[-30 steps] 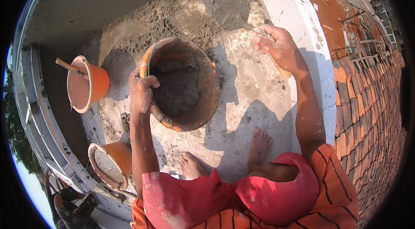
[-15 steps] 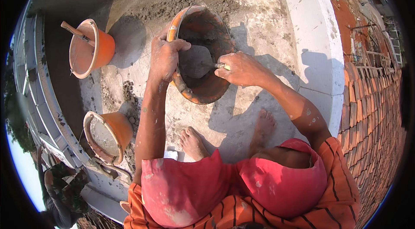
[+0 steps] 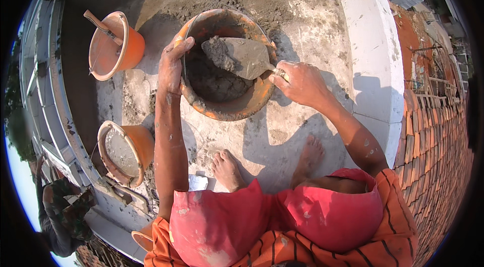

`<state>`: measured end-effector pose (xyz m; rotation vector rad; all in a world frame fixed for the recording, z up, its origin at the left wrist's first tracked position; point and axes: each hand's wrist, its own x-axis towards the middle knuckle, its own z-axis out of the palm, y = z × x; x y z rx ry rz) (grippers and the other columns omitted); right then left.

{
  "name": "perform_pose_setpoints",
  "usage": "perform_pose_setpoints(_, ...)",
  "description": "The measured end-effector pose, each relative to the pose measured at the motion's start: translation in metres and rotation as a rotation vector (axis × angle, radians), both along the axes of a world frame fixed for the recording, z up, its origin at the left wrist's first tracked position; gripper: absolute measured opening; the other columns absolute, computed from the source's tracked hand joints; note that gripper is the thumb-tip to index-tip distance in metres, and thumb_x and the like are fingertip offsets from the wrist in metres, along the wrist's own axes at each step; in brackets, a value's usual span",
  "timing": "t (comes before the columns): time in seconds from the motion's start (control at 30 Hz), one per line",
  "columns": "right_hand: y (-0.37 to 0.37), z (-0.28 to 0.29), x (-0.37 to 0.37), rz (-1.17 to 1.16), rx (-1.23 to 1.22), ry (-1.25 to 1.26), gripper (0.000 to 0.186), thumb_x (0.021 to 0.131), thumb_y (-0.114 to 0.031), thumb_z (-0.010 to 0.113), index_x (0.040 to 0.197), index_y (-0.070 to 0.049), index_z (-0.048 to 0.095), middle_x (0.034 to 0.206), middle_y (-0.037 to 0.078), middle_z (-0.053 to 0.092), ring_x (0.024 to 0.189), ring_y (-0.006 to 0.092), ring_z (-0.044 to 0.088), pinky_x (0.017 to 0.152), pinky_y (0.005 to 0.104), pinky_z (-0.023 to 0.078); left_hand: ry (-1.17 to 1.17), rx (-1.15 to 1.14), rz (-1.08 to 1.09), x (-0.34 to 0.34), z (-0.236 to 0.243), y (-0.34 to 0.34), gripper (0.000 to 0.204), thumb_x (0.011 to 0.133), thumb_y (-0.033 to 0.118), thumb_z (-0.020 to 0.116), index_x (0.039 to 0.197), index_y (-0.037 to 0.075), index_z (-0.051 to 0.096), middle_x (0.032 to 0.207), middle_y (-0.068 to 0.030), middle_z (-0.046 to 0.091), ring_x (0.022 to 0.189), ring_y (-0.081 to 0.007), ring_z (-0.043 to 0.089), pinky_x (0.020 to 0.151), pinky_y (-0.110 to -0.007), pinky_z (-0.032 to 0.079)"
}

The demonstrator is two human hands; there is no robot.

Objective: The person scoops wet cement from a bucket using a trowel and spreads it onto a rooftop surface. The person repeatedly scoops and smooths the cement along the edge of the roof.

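Note:
My left hand [image 3: 172,64] grips the left rim of an orange bucket [image 3: 260,96], thumb over the edge. Grey wet mortar [image 3: 214,83] lies inside it. In my right hand [image 3: 301,83] is the handle of a trowel [image 3: 250,58], fingers wrapped round it. Its flat blade lies over the bucket's mouth, with a lump of mortar [image 3: 220,54] at the tip end. Part of the mortar below is hidden by the blade.
At the left stands an orange bucket [image 3: 132,49] with a wooden-handled tool [image 3: 102,26] in it. Nearer me, another bucket [image 3: 142,147] holds greyish liquid. A white block wall [image 3: 375,50] runs along the right, roof tiles [image 3: 428,151] beyond. A person [image 3: 63,211] is at lower left.
The bucket has come from a steep tilt to a more upright stance, showing the mortar inside. The trowel has risen over its mouth, now carrying a lump of mortar.

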<state>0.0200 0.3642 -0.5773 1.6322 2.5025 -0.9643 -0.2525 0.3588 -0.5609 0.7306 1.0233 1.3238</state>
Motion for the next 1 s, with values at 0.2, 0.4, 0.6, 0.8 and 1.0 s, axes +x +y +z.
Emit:
perform_pose_setpoints(0.2,-0.011,0.013,-0.016,0.216,0.665,-0.124,0.031,0.087,-0.03,0.06,0.11,-0.01,0.065,0.111,0.011,0.063,0.105,0.0296,0.059,0.091,0.0449,0.045,0.105,-0.154,0.262,-0.09,-0.046,-0.013,0.065,0.059,-0.004,0.044,0.123,0.0,0.057,0.1,-0.0086,0.062,0.079,-0.0147,0.057,0.07,-0.023,0.047)
perform_pose_setpoints(0.4,-0.01,0.028,-0.024,-0.075,0.518,0.012,0.039,0.086,-0.029,0.064,0.117,-0.006,0.06,0.116,0.022,0.06,0.109,0.0396,0.056,0.092,0.0449,0.045,0.734,-0.15,0.555,-0.173,-0.062,-0.036,0.056,0.066,0.0,0.05,0.122,-0.001,0.058,0.101,-0.0107,0.064,0.085,-0.0163,0.061,0.074,-0.024,0.049)
perform_pose_setpoints(0.6,-0.003,0.036,-0.075,0.018,0.65,0.518,0.036,0.081,-0.024,0.07,0.109,-0.004,0.062,0.102,0.013,0.062,0.088,0.03,0.064,0.072,0.0375,0.053,1.42,-0.021,0.569,-0.205,0.094,-0.127,0.054,0.09,0.032,0.058,0.134,0.002,0.048,0.134,-0.0207,0.05,0.124,-0.0296,0.049,0.102,-0.038,0.039)
perform_pose_setpoints(0.8,0.011,-0.024,-0.11,0.223,0.53,0.262,0.033,0.088,-0.026,0.055,0.114,-0.004,0.057,0.097,0.017,0.062,0.086,0.0306,0.065,0.075,0.0433,0.052,0.921,-0.841,0.339,-0.263,0.077,-0.285,0.059,0.091,0.048,0.052,0.126,0.0,0.053,0.116,-0.019,0.061,0.11,-0.0257,0.057,0.092,-0.033,0.042)
perform_pose_setpoints(1.0,-0.006,-0.011,-0.044,0.01,0.179,0.524,0.044,0.087,-0.033,0.057,0.117,0.0,0.057,0.097,0.021,0.064,0.081,0.0358,0.065,0.072,0.0444,0.052,0.288,-0.585,0.158,-0.138,0.047,-0.236,0.038,0.088,0.035,0.057,0.108,0.003,0.056,0.068,-0.0036,0.056,0.06,-0.0125,0.053,0.059,-0.025,0.04)
